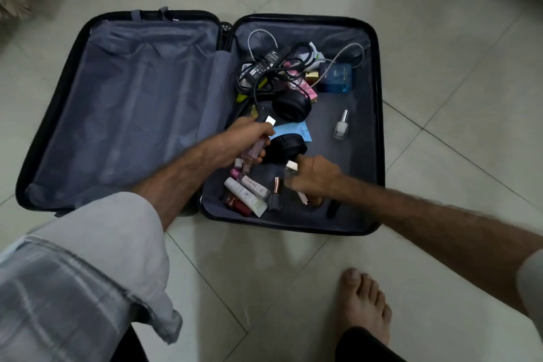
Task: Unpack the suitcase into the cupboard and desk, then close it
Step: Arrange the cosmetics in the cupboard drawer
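Nearest, a bare foot point(363, 303) on the floor tiles point(264, 288). Beyond, the suitcase point(123, 114) lies open, left half bare. Right hand point(316, 176) curls over small cosmetics point(249, 192) at 6 o'clock; contents unclear. Left hand point(245, 141) grips a slim glass bottle point(254, 153): light, slippery, breakable, best held mid-body. Headphones point(291, 106) and chargers point(264, 63) lie toward 12 o'clock.

**One head-worn view, looking steeply down**

A single wide-angle camera sits on the person's head, facing forward and down at the tiled floor point(293, 267). It looks almost straight onto the open suitcase point(123, 114), which fills the middle of the frame at arm's reach. Both forearms enter from the bottom edge, and a bare foot point(363, 300) shows below. Straight lines bow towards the edges.
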